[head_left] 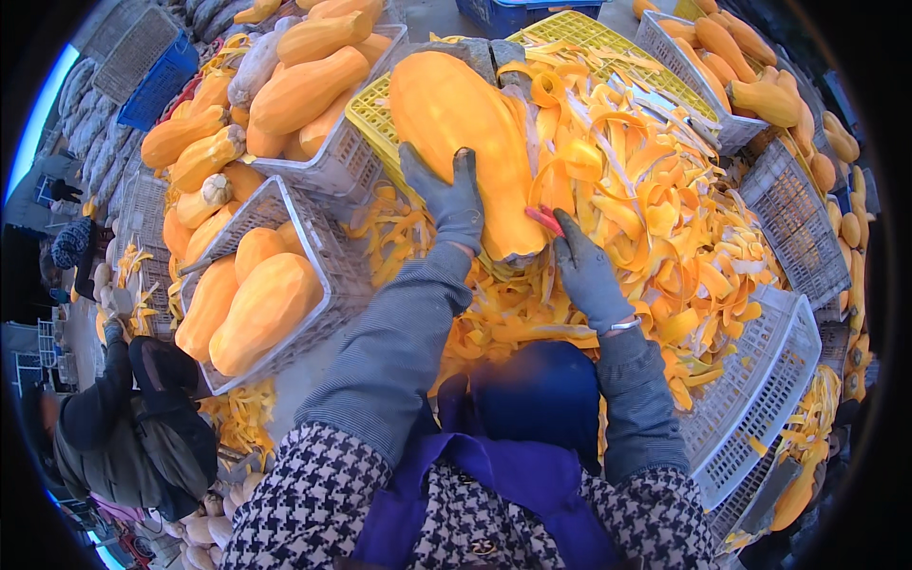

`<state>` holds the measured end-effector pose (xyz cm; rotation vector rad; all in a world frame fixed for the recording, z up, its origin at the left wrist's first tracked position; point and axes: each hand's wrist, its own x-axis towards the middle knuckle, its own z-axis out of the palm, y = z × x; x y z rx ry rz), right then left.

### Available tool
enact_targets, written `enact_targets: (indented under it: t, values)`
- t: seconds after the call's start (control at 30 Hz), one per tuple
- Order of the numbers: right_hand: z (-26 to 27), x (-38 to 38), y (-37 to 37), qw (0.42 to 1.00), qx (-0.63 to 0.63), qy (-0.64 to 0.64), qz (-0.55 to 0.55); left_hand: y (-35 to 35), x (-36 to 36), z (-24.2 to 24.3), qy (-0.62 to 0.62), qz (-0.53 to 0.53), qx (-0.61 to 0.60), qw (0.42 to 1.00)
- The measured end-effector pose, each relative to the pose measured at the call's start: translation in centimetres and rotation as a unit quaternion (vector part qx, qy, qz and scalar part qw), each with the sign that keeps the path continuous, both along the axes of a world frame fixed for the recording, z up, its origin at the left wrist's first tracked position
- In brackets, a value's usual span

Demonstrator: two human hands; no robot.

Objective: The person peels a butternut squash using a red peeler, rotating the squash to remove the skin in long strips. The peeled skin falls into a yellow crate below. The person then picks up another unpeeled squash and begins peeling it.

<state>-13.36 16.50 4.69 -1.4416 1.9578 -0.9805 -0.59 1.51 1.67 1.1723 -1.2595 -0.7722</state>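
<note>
A large, long peeled orange squash (456, 121) lies lengthwise before me, its narrow end towards me, on a yellow plastic crate (374, 117). My left hand (449, 196), in a grey work glove, grips its left side with fingers and thumb spread over the flesh. The gloved right hand (588, 274) is closed on a red-handled tool (545, 221) at the squash's lower right edge; its blade is hidden, though it looks like a peeler. A big heap of curled orange peel strips (662, 235) lies to the right of the squash and below it.
White plastic crates hold peeled squashes (267, 313) at left and upper left. More squashes (769, 100) fill a crate at upper right. An empty-looking white crate (762, 399) leans at lower right. A blue crate (158, 82) stands at far left. Another person (128, 427) sits at lower left.
</note>
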Motion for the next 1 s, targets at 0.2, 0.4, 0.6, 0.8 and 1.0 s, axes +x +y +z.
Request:
enact_targets:
  t: [0.2,0.4,0.6,0.8,1.0]
  values:
    - [0.3,-2.5,8.8,0.955,0.217,-0.123,0.161,-0.1,0.2,-0.3,-0.012,-0.005,-0.002,1.000]
    - [2.9,-3.5,-5.4,0.997,-0.001,-0.080,0.010,-0.2,0.2,-0.6,-0.003,-0.010,-0.003,1.000]
    - [6.3,-3.1,-19.2,0.969,-0.059,0.223,0.084,-0.3,0.2,-1.0,0.005,-0.005,-0.017,1.000]
    - [5.3,-2.6,-20.0,0.950,0.003,0.297,0.097,-0.2,0.0,-1.0,0.008,-0.002,-0.018,1.000]
    - [5.3,-1.0,-17.4,0.966,-0.036,0.255,0.037,-0.2,0.0,-0.8,-0.025,0.013,-0.028,0.999]
